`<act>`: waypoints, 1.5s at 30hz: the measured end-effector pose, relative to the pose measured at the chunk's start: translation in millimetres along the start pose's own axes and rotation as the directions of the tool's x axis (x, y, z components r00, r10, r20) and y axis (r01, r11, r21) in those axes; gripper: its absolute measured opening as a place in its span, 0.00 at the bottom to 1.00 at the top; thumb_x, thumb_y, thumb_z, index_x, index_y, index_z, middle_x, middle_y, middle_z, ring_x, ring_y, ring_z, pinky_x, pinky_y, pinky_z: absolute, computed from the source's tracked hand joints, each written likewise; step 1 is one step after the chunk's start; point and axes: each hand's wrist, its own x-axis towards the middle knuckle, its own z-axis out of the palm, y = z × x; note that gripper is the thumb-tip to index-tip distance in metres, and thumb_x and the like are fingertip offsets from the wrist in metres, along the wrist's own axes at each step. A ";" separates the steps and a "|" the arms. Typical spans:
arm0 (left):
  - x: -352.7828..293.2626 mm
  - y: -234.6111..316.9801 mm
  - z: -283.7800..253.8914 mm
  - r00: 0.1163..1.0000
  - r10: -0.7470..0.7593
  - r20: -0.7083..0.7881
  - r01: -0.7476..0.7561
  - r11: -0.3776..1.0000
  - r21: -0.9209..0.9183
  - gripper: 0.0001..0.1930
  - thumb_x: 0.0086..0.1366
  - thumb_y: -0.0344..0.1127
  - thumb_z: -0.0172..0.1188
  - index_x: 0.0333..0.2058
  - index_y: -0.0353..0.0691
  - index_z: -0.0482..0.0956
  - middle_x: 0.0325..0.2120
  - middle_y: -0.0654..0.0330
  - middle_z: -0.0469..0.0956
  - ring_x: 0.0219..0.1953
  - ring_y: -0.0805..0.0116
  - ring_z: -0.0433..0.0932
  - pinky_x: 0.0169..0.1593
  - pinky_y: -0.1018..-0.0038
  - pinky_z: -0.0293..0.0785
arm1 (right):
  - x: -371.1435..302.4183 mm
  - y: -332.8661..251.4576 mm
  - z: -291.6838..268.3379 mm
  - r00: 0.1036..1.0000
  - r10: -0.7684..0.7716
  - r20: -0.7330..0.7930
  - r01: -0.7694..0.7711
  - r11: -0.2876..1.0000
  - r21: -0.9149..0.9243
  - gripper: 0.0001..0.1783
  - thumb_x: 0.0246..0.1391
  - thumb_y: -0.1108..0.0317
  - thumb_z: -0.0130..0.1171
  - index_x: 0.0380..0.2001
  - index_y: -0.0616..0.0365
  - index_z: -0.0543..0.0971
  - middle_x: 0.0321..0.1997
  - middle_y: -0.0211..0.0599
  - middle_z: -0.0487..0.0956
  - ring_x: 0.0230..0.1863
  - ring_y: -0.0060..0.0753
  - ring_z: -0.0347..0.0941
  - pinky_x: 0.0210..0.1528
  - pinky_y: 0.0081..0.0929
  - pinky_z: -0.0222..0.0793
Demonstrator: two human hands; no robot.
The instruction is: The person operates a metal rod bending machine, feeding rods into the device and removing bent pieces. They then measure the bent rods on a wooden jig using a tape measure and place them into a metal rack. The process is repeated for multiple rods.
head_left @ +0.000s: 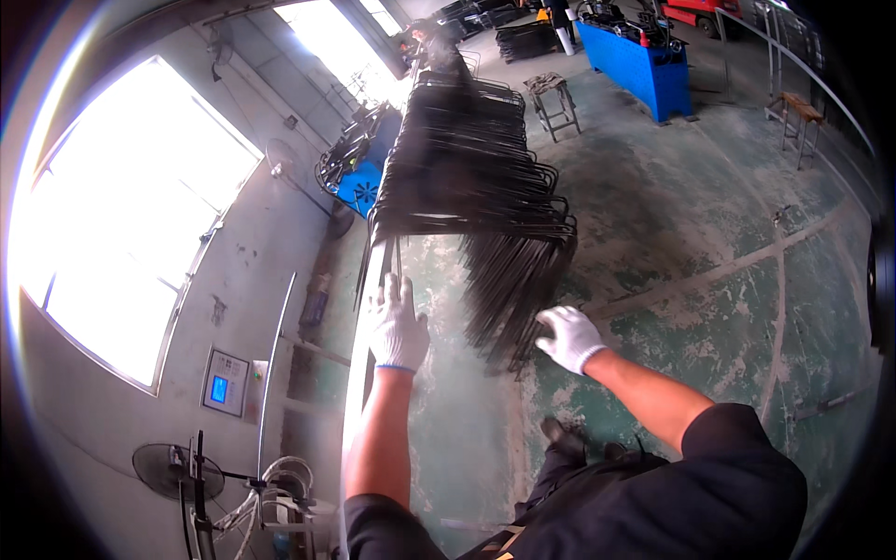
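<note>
A dense row of thin black bent metal rods, rounded at their corners, hangs along a long pale rail. The nearest rods slant down toward the floor on the right. My left hand, in a white knit glove, lies at the rail just short of the nearest rods. Its fingers are stretched out, and I see nothing held in it. Beside the lower rod ends is my right hand, gloved alike. Its fingers are bent, with a gap to the thumb and no rod visible between them; whether it touches the rods, I cannot tell.
A blue workbench and a stool stand at the far right. Past the rods, a person is partly hidden. Along the left wall are a fan, a control box and a metal stand.
</note>
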 end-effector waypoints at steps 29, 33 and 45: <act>471.7 -176.4 250.5 0.883 0.466 0.059 -0.459 0.882 -0.109 0.30 0.52 0.31 0.66 0.58 0.37 0.80 0.60 0.48 0.77 0.59 0.46 0.75 0.68 0.41 0.66 | 591.3 16.5 245.6 0.897 -0.269 -0.349 0.204 0.956 -0.212 0.40 0.47 0.66 0.68 0.67 0.62 0.75 0.68 0.53 0.77 0.74 0.59 0.70 0.81 0.63 0.56; 499.1 -173.0 266.8 0.876 0.482 -0.019 -0.482 0.874 -0.056 0.27 0.52 0.31 0.66 0.53 0.36 0.81 0.55 0.49 0.78 0.54 0.48 0.76 0.67 0.43 0.68 | 626.4 32.8 250.8 0.870 -0.289 -0.398 0.217 0.952 -0.218 0.38 0.48 0.66 0.68 0.65 0.63 0.76 0.66 0.53 0.79 0.71 0.59 0.73 0.80 0.60 0.59; 593.3 -167.1 316.2 0.862 0.496 -0.101 -0.504 0.861 -0.071 0.06 0.58 0.33 0.67 0.32 0.38 0.87 0.36 0.53 0.84 0.44 0.55 0.82 0.51 0.57 0.75 | 725.5 81.5 248.8 0.785 -0.361 -0.503 0.272 0.931 -0.244 0.34 0.47 0.71 0.64 0.62 0.64 0.77 0.60 0.50 0.82 0.66 0.58 0.77 0.77 0.56 0.65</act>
